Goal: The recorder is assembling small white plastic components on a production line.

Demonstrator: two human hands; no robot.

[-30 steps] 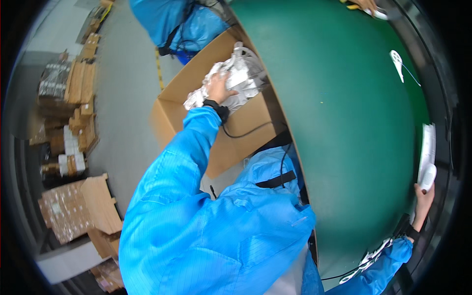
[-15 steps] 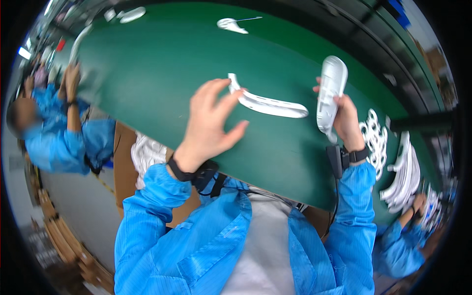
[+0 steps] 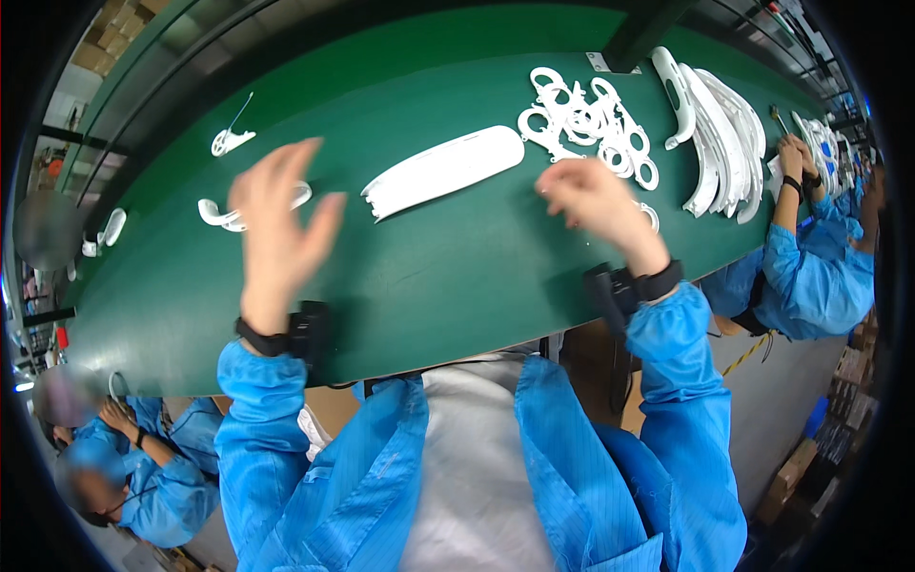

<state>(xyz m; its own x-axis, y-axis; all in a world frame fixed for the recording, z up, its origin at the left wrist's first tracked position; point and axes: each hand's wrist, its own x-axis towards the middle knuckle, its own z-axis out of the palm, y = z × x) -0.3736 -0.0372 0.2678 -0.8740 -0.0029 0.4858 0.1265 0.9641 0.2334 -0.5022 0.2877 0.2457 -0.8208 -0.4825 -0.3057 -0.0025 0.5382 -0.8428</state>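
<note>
My left hand [image 3: 278, 224], blurred by motion, has its fingers and thumb spread. It is over a curved white plastic strip [image 3: 229, 218] that shows on both sides of it and holds nothing I can see. Between my hands a long white plastic shell [image 3: 448, 172] lies on the green table, untouched. To the right of the shell is my right hand [image 3: 596, 202], its fingers bent and smeared, so I cannot make out whether anything is in them. Just beyond that hand lies a heap of white ringed plastic parts [image 3: 581, 116].
A stack of long curved white parts [image 3: 720, 143] lies at the right, beside a dark post [image 3: 648, 38]. A small white part with a thin rod [image 3: 232, 141] is at the far left. Co-workers in blue sit left and right [image 3: 805, 276] along the green table [image 3: 457, 286].
The white shell has left my right hand and now lies on the table. My left hand has come off the curved strip's end. The view has turned to the right.
</note>
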